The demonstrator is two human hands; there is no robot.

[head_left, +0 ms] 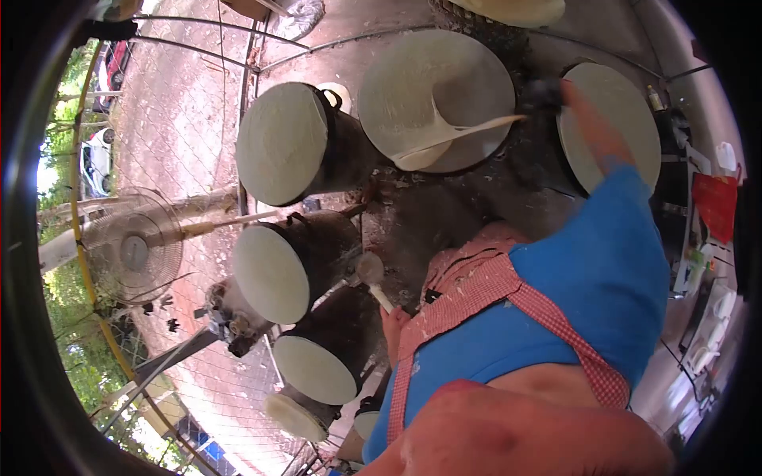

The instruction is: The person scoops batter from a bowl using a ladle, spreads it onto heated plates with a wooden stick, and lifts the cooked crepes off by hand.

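Observation:
My left hand point(392, 321) is closed round the pale handle of a ladle point(369, 270), held near my apron with its round bowl pointing away from me. My right arm reaches far forward; at its end my right hand point(544, 97) is dark, as if gloved, and smeared by motion. From it a thin pale stick point(500, 122) extends over the large round steaming surface point(468, 67). A thin whitish sheet point(421, 151) hangs along the stick, partly lifted and partly lying on that surface. The grip itself is blurred.
Covered pots surround me: one at far left point(282, 143), another nearer point(271, 274), a smaller one point(316, 370) and one under my right arm point(579, 79). A standing fan point(133, 250) is at left before a wire fence. A red object point(714, 206) lies at right.

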